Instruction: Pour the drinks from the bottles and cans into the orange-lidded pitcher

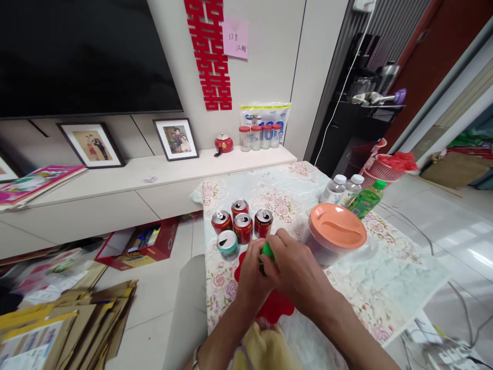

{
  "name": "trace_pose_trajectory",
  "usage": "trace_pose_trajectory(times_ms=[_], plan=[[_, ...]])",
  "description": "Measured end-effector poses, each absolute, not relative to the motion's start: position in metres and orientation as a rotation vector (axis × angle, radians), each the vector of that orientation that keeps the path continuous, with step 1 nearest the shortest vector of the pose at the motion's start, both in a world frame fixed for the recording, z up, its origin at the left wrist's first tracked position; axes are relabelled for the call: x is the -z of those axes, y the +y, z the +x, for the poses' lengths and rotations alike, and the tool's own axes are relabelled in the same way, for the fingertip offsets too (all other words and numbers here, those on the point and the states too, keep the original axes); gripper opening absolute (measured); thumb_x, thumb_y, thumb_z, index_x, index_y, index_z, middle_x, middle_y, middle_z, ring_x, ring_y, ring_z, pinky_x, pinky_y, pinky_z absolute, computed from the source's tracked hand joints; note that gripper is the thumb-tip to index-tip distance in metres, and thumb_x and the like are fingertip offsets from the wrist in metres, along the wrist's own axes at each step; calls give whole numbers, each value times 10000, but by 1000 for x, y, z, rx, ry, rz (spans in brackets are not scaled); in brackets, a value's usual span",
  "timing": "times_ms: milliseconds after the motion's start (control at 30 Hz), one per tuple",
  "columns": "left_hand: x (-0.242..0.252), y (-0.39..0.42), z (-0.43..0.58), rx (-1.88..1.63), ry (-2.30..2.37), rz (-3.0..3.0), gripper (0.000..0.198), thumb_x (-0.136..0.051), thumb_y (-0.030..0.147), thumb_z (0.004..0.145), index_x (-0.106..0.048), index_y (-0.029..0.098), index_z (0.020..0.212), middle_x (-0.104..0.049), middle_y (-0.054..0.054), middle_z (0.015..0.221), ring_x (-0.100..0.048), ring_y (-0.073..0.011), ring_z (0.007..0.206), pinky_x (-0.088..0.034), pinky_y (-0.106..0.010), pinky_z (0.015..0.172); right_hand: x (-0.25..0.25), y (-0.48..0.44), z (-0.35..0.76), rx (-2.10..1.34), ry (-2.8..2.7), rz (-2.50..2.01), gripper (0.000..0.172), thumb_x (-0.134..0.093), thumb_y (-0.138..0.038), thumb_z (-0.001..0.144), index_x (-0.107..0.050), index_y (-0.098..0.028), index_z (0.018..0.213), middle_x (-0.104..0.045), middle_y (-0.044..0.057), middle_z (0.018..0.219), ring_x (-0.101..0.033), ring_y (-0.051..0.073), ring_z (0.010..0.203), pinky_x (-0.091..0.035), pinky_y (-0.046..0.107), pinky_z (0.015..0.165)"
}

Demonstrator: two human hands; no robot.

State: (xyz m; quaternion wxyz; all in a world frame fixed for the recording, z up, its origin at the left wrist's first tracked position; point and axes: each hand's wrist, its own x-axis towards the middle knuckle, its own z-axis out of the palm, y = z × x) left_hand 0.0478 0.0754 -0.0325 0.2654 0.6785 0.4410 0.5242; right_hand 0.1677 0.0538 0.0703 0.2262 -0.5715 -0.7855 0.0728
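My left hand is wrapped around what looks like a small green-capped bottle, mostly hidden by my fingers. Over its bright green top my right hand is closed, with the thumb and fingers at the cap. Both hands are above a red scalloped tray at the near side of the table. Just beyond them stand several opened drink cans, among them a teal can, a red can and a dark red can. Right of my hands is a tub with an orange lid.
White-capped clear bottles and a green bottle stand behind the tub on the flowered tablecloth. Red-lidded jars line the white cabinet. Flattened cardboard and a red box lie on the floor at left.
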Motion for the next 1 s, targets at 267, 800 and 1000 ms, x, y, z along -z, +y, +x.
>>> trace_pose_trajectory(times_ms=[267,800,1000], plan=[[29,71,53,-1346,1275,1797,152,-627,228,872,-577,242,1015,-698,-78,1018,-693,-264,939,-606,-427,843,-77,52,172,-332,-2263,-1503,132,-536,-114,936,-624,-205,974,-607,51,984,-609,181,860,-411,296,692],[29,75,48,-1352,1153,1771,292,-696,381,878,-619,220,1110,-676,-85,1085,-677,-280,1023,-593,-461,925,-84,44,192,-395,-2011,-1210,137,-545,-147,988,-658,-224,982,-694,35,1018,-646,169,946,-512,315,827],[29,75,39,-1294,1140,1730,416,-767,407,832,-625,216,1172,-662,-81,1130,-668,-284,1082,-563,-467,994,-48,9,226,-622,-1774,-1400,138,-644,-369,1037,-702,-267,1111,-686,-30,881,-617,107,678,-520,229,596]])
